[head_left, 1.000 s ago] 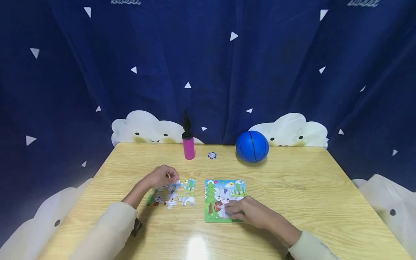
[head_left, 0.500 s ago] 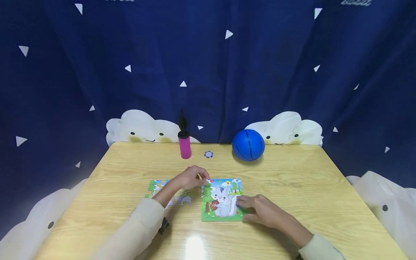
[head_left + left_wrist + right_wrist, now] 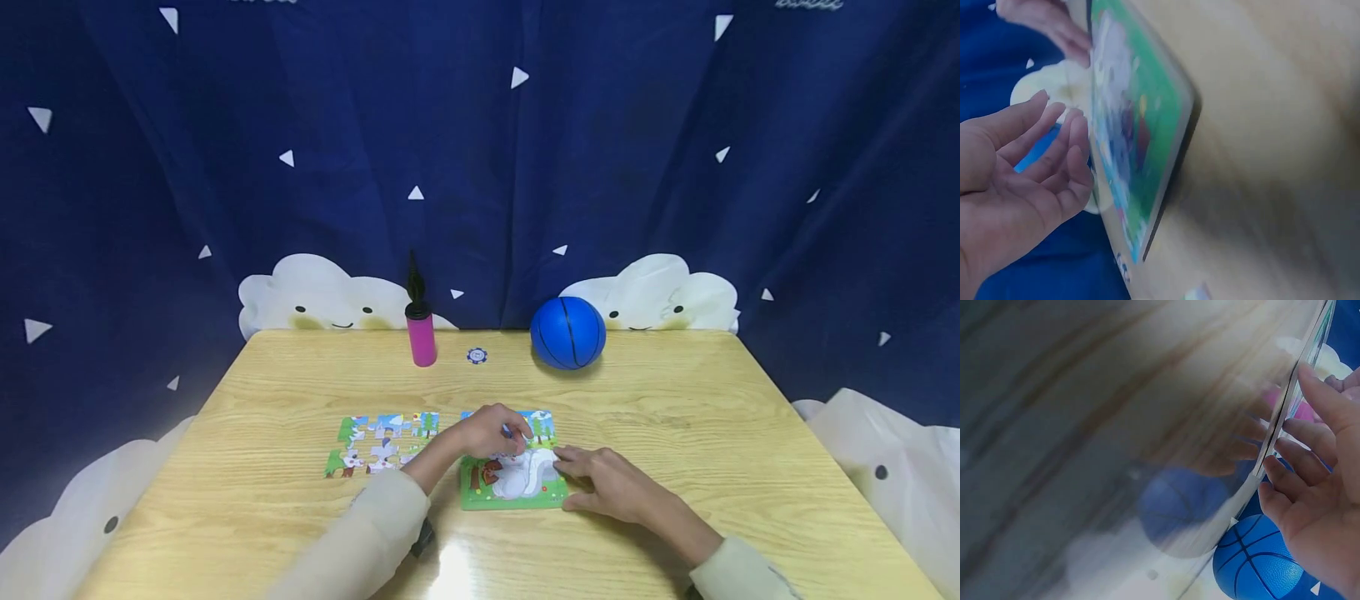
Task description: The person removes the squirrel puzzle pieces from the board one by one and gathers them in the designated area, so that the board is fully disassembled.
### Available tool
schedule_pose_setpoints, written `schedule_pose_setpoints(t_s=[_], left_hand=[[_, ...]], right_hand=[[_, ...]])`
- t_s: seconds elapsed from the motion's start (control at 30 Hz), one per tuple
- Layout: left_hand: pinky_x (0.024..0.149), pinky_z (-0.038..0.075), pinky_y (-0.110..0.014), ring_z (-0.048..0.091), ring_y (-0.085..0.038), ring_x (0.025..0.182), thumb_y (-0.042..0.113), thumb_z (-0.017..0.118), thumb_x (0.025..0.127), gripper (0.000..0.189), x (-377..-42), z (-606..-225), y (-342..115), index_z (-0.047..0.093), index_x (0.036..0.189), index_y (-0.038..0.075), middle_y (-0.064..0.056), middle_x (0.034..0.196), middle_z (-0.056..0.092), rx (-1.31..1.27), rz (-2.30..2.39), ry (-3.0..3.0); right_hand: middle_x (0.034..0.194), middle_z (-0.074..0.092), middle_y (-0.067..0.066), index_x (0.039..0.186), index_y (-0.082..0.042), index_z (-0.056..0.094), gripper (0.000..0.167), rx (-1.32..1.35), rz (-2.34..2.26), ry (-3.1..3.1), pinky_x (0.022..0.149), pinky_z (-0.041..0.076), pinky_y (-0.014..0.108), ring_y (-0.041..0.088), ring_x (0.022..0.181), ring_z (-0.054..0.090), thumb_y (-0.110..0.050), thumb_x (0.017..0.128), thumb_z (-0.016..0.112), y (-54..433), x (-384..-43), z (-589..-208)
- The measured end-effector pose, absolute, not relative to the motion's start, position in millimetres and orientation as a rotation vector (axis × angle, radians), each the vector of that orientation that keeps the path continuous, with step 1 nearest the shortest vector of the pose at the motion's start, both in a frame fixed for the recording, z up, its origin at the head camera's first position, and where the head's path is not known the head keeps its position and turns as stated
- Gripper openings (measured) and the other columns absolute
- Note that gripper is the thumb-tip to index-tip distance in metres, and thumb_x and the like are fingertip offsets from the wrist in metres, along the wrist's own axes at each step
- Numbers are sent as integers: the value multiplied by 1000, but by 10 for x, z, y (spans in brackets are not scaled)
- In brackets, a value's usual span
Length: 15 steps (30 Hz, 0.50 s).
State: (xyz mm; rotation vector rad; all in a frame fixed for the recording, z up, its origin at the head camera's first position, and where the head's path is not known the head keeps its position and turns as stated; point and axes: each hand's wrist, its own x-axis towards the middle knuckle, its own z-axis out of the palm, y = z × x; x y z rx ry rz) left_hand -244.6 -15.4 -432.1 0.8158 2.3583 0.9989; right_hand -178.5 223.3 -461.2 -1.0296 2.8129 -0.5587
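A square squirrel puzzle board with a green border lies on the table. My left hand hovers over its upper part in the head view and hides the squirrel's head. In the left wrist view the same hand has loosely bent fingers, with nothing seen between them. At the board's right side, my right hand rests with its fingertips on the edge; the right wrist view shows its fairly straight fingers along that edge. Several jigsaw pieces lie in loose rows left of the board, partly behind the left forearm.
Behind the board stand a pink hand pump with a black top and a blue ball. A poker chip lies flat between them. The wooden table ends at a dark blue curtain.
My left hand has moved right, from above the loose pieces to above the board. My right hand has shifted from the squirrel picture to the board's right edge. The view has turned slightly.
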Motion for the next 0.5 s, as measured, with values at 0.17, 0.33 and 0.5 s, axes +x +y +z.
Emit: schedule_pose_setpoints(t_s=[0.17, 0.33, 0.5], left_hand=[[64, 44, -17, 56, -8, 78, 3, 65, 86, 23, -2395, -4384, -60, 67, 109, 0, -8, 88, 67, 840, 973, 2332], [67, 45, -17, 56, -7, 80, 3, 64, 87, 19, -2361, -4431, -27, 68, 106, 1, -5, 87, 66, 816, 951, 2339], [71, 46, -17, 58, -8, 82, 2, 62, 88, 17, -2338, -4444, 4, 69, 104, 2, -6, 88, 67, 809, 924, 2361]], right_hand=[[135, 55, 16, 122, -2, 63, 53, -1039, -533, 2827, 98, 45, 48, 33, 124, 53, -35, 81, 72, 2227, -1787, -4625], [135, 55, 15, 122, -2, 63, 53, -1046, -516, 2832, 98, 45, 48, 33, 124, 53, -35, 81, 72, 2222, -1793, -4627], [135, 55, 16, 122, -2, 63, 53, -1045, -511, 2827, 98, 45, 49, 34, 124, 53, -35, 81, 72, 2218, -1793, -4615]])
